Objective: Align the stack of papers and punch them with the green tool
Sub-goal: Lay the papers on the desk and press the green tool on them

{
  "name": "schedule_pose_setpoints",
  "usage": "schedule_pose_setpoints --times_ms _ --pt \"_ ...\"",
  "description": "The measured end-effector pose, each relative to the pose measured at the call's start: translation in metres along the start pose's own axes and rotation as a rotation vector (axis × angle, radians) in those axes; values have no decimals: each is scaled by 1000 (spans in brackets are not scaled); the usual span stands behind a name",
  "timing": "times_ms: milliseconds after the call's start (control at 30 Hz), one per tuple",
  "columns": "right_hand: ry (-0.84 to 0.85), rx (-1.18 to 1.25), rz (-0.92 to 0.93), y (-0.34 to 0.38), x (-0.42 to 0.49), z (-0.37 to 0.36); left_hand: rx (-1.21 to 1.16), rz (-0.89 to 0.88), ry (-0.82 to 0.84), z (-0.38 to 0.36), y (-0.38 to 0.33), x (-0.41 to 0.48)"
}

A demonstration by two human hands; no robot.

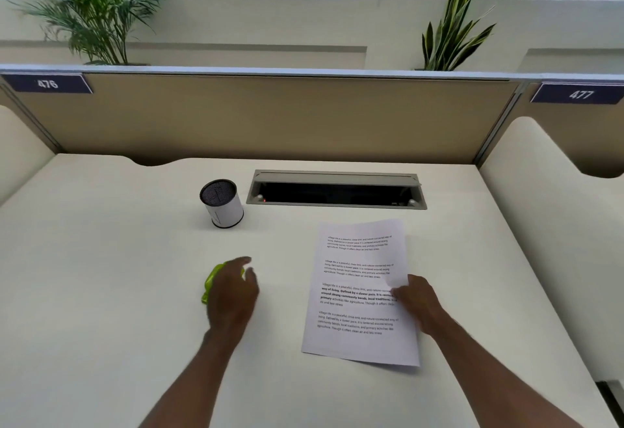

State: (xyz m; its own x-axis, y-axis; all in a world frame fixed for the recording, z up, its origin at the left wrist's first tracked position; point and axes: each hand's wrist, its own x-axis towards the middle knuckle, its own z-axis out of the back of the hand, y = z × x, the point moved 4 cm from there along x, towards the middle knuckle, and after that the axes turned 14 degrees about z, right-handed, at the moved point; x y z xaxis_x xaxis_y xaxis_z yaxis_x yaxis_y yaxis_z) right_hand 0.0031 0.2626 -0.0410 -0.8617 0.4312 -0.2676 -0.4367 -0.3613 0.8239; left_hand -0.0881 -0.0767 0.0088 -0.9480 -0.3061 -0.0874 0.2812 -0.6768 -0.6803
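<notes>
The green tool (210, 284) lay on the desk (101, 258) right under the left hand (233, 292), whose fingers were spread wide and not gripping yet, while the right hand (417, 302) pressed flat on the right edge of the papers (358, 279), off to the right.

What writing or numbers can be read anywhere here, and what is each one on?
"476": dark blue number plate on the left of the tan desk partition.
"477": matching dark blue plate on the right.
"Village life is a peaceful, close-knit, and nature-connected way of living...": top white printed sheet of the paper stack, repeated in four paragraphs; the rest is too small to read surely.
White cylindrical pen holder: a thin mark, unreadable.
Green punch tool: no text visible.
</notes>
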Motion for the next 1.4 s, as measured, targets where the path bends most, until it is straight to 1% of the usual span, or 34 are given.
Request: schedule_pose_setpoints --times_ms 33,100,167,200,267,367,533,667,833,933,1100,1233,1400 --pt "1 4 -5 0 0 0 34 30 -42 10 4 8" --pt "2 12 -8 1 0 0 129 139 -26 21 17 25" --pt "5 20 -8 1 0 1 232 247 80 22 30 35" --pt "5 27 -12 0 0 1 262 268 143 19 37 38" --pt "6 45 -22 -1 0 0 294 235 223 11 51 44" --pt "-2 64 -26 1 -2 1 333 197 220 -12 77 63" --pt "6 81 -28 -3 1 1 274 250 159 5 34 39" --pt "-9 124 -31 -7 2 0 229 258 224 -16 21 32" --pt "-2 156 -55 -9 2 0 178 180 329 -56 -16 6" --pt "6 172 -73 -12 3 0 173 177 359 -75 -34 -7" --pt "21 260 -111 -20 5 3 191 171 358 -91 -39 -11" --pt "9 382 -146 -25 5 4 177 170 316 -91 -37 -7" --pt "34 483 -165 -27 9 6 163 156 312 -93 -37 -5"
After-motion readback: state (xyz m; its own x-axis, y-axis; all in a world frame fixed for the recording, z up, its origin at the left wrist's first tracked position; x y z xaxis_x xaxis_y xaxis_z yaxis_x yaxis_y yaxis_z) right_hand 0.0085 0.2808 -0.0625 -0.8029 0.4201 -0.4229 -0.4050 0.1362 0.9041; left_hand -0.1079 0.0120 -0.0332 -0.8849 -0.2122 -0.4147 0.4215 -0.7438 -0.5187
